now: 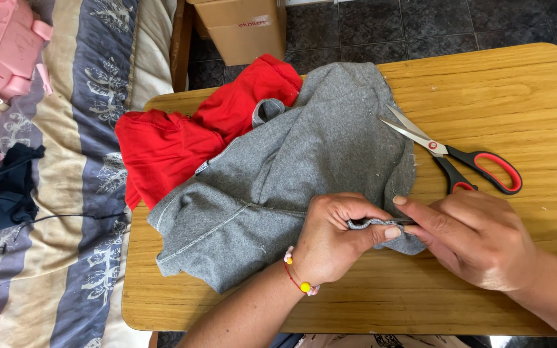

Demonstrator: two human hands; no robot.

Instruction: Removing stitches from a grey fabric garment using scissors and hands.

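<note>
Two hands: both meet at one folded edge of the grey garment (291, 167).
Left hand (330, 238): fingers curled together, clamped on the grey fold, pinning it so the edge stays taut.
Right hand (472, 238): thumb and forefinger pinched together on a thin dark tool, too small to identify, its tip at the fold.
Scissors (459, 158): open, just beyond the right hand, within easy reach.
Red cloth (182, 142): beyond the left hand, partly under the grey.
Wooden table (517, 96): beneath everything.
</note>
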